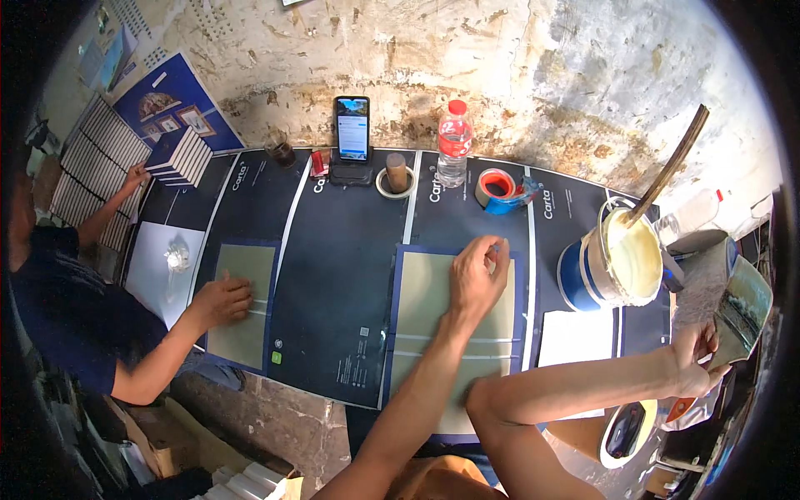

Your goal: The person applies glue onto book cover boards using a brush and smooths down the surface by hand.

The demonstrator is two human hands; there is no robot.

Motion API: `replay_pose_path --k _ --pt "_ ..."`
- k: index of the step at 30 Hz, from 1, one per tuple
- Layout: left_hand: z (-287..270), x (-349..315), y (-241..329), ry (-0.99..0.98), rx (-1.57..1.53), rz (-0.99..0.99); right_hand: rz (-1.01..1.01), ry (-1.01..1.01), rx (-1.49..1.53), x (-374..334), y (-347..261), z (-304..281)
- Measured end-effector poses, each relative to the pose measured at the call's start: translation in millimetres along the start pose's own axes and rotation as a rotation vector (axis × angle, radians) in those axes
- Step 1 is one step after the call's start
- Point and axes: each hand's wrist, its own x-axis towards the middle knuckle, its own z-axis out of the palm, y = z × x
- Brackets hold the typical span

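Observation:
My left hand is over a grey-green cover board with a dark blue border and two pale strips across it. Its fingers are curled together; whatever they pinch, if anything, is too small to make out. At the far right, my right hand has its fingers closed on the lower edge of a curved, glossy dark green sheet. My right forearm stretches across a white sheet lying beside the board.
A bucket of cream paste holds a wooden stick. Behind the board stand a water bottle, tape rolls and a phone. At left, a co-worker's hand rests on a similar board; their other hand touches a striped block.

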Motion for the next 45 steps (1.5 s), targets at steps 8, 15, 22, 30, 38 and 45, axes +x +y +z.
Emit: replay_pose_path --k 8,15,22,30,38,45 --pt "2 -1 2 -0.001 0.021 0.033 -0.014 -0.015 -0.048 -19 -6 11" --pt "3 1 2 0.005 0.019 0.033 0.006 0.037 0.016 -13 -10 11" --pt "0 0 4 -0.020 0.053 0.006 0.027 -0.029 -0.010 -25 -9 16" --pt "15 -13 -12 0.019 -0.121 0.097 0.132 -0.101 0.040 -17 -32 19" --pt "-86 -32 176 -0.505 -0.073 0.798 0.204 -0.389 0.005 -63 0 31" --pt "-75 -50 172 -0.732 -0.055 0.892 -0.132 -0.109 -0.201 -34 -5 15"
